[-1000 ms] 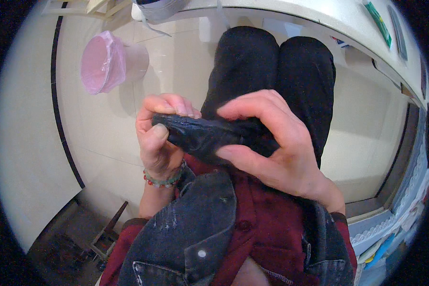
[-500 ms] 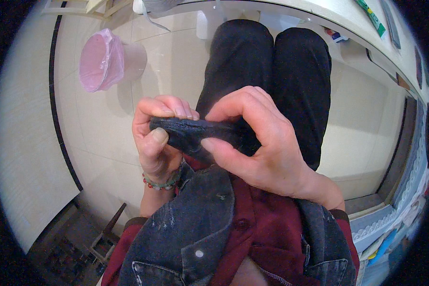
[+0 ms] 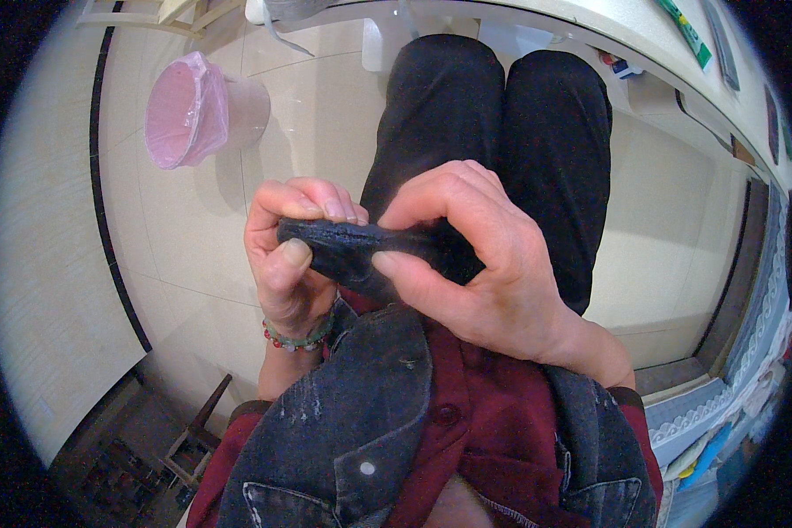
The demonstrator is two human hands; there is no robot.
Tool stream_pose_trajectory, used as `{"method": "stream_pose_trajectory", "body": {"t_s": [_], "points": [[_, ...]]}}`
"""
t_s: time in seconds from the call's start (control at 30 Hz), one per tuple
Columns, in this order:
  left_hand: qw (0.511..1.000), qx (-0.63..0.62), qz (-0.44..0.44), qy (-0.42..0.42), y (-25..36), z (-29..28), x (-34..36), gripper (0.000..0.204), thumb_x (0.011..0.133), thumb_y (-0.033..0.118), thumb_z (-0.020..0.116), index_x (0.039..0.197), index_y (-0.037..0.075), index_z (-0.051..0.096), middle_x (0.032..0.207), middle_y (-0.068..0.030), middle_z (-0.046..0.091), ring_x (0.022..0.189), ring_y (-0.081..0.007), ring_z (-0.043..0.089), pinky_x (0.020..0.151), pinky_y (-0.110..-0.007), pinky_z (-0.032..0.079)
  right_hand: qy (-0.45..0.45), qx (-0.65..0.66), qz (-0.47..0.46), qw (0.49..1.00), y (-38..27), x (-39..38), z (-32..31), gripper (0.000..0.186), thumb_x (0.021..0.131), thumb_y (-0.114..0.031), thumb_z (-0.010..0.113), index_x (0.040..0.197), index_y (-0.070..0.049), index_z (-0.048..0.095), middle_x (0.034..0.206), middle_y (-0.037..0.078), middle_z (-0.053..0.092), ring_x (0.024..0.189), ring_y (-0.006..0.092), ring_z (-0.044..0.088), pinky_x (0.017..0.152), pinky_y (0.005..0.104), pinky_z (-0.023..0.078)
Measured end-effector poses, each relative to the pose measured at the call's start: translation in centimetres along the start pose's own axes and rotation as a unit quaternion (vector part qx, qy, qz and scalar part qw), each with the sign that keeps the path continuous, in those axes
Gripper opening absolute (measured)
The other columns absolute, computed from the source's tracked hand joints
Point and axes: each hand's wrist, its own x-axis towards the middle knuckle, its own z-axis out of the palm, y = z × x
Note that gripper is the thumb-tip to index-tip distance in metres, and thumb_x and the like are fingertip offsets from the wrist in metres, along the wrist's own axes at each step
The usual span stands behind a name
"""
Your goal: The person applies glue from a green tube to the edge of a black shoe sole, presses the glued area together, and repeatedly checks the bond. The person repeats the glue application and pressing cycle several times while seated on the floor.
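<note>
Closer to our left hand (image 3: 273, 242) now, our right hand (image 3: 506, 268) has come in along the folded black fabric (image 3: 343, 242), and we've got both sets of fingers (image 3: 322, 195) pinching it, left at its end, right just beside, up above our black trousers (image 3: 444, 110).

Piece of black fabric (image 3: 354, 255), one; a bluish tinge along its upper edge. Soft, folded and creased, with a narrow ridged line along that edge. Drawn out roughly level from side to side, above the wearer's lap. Left end pinched between thumb and fingers of the left hand (image 3: 268, 231); middle section between thumb and forefinger of the right hand (image 3: 510, 273). Right-hand extent indistinct against black trousers (image 3: 559, 132).
</note>
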Motion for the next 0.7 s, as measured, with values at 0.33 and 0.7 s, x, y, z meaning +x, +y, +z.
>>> {"method": "stream_pose_trajectory", "body": {"t_s": [0.33, 0.7], "points": [[1.000, 0.006, 0.011, -0.016, 0.1, 1.1, -0.2, 0.027, 0.081, 0.015, 0.067, 0.100, 0.002, 0.054, 0.094, -0.0159, 0.059, 0.084, -0.0243, 0.058, 0.080, -0.041, 0.050, 0.001, 0.004, -0.006, 1.000, -0.6, -0.6, -1.0, 0.026, 0.068, -0.001, 0.075, 0.089, -0.003, 0.060, 0.088, 0.008, 0.062, 0.083, 0.0241, 0.059, 0.076, 0.0323, 0.046], [0.986, 0.139, 0.057, -0.068, 1.7, 2.3, 1.2, 0.024, 0.081, 0.013, 0.066, 0.099, 0.000, 0.056, 0.097, -0.0184, 0.061, 0.088, -0.0237, 0.061, 0.082, -0.036, 0.052, -0.026, 0.035, 0.007, 0.999, -1.3, 0.2, -2.1, 0.038, 0.067, 0.000, 0.076, 0.100, -0.003, 0.057, 0.096, 0.010, 0.059, 0.089, 0.0238, 0.058, 0.079, 0.0321, 0.047]]}}
